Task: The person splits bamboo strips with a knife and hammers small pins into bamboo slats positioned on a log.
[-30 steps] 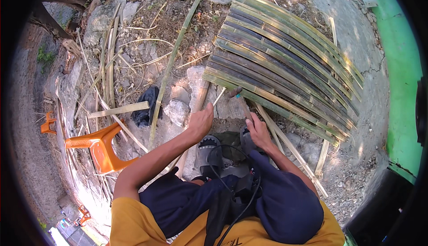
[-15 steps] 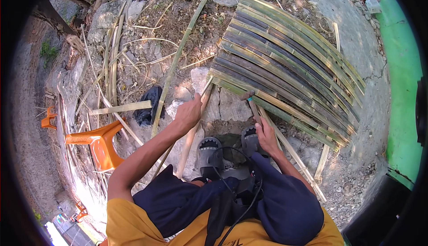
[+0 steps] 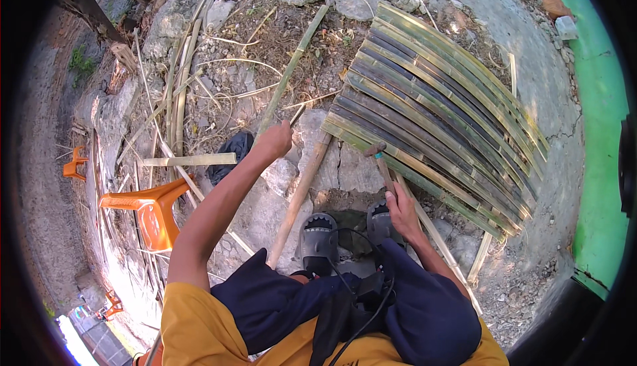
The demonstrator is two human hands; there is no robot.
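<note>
My left hand (image 3: pixel 275 140) is closed around a thin strip (image 3: pixel 298 114) that looks like bamboo. Only its tip shows beyond my fingers; the forearm hides the rest. The tip is apart from the near left corner of a slatted bamboo panel (image 3: pixel 434 117). My right hand (image 3: pixel 402 211) grips a hammer (image 3: pixel 386 170) by its wooden handle, head up, beside the panel's near edge. Green and dark split bamboo slats lie side by side in the panel. Round poles, one on the left (image 3: pixel 300 200) and one on the right (image 3: pixel 434 237), reach from the panel toward me.
A long green bamboo strip (image 3: pixel 292 64) lies beyond my left hand. At left are an orange plastic stool (image 3: pixel 156 217), a black plastic bag (image 3: pixel 233 156) and loose bamboo strips (image 3: pixel 179 94). My sandalled feet (image 3: pixel 318 237) stand on rocky ground. A green wall (image 3: pixel 600 134) bounds the right.
My left hand has moved away from the panel's near left corner, taking the strip's tip off to the left. The hammer stays in my right hand. The whole view has shifted slightly.
</note>
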